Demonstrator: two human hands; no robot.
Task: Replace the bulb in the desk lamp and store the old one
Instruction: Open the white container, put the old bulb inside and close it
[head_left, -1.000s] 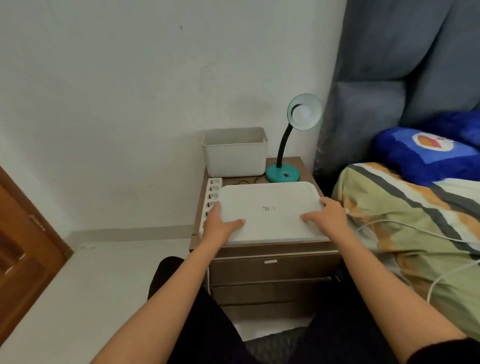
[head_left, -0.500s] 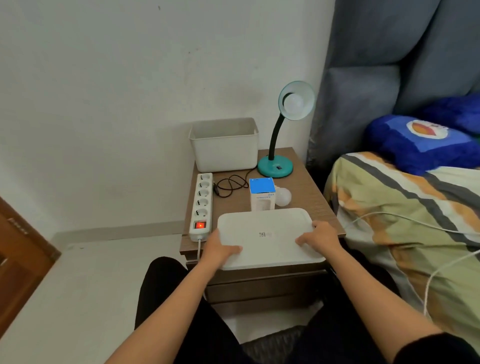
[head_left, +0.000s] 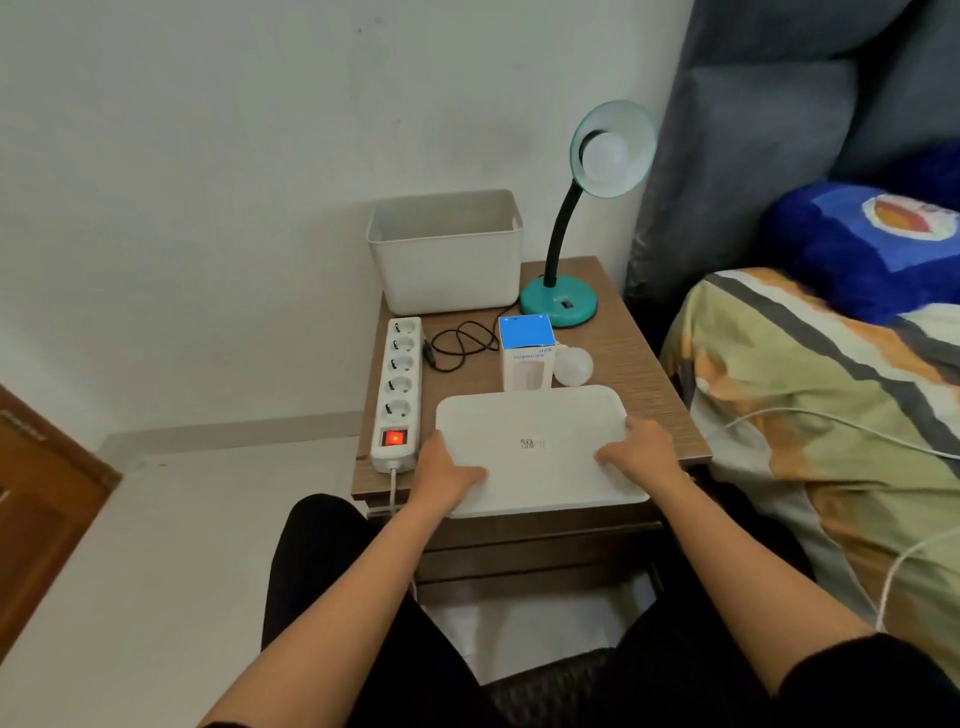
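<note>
**A:** Bulb (head_left: 612, 156) first: it sat screwed into the teal desk lamp (head_left: 558, 306), inside the shade, at the back right corner of the desk (head_left: 644, 364). Nothing was touching it.

**B:** And the replacement?

**A:** 1 loose white bulb (head_left: 573, 365) lay on the desk, touching a blue-topped bulb box (head_left: 525, 358), just in front of the lamp base.

**B:** Where were the hands?

**A:** Both gripped a flat white lid (head_left: 535, 447) at the desk's front edge: left hand (head_left: 441, 473) clamped on its left side, right hand (head_left: 641, 452) on its right, thumbs on top.

**B:** Was that lid from the open white bin (head_left: 447, 249) by the wall?

**A:** Likely, judging by colour and shape. The step looked like setting it aside.

**B:** How to do that well?

**A:** Keep it level and low, clear of the loose bulb just behind its far edge, which could roll. Also, the power strip (head_left: 399, 384) switch (head_left: 394, 437) glowed red; I couldn't tell if the lamp's cord (head_left: 460, 343) was plugged in, so I'd check before unscrewing.
</note>
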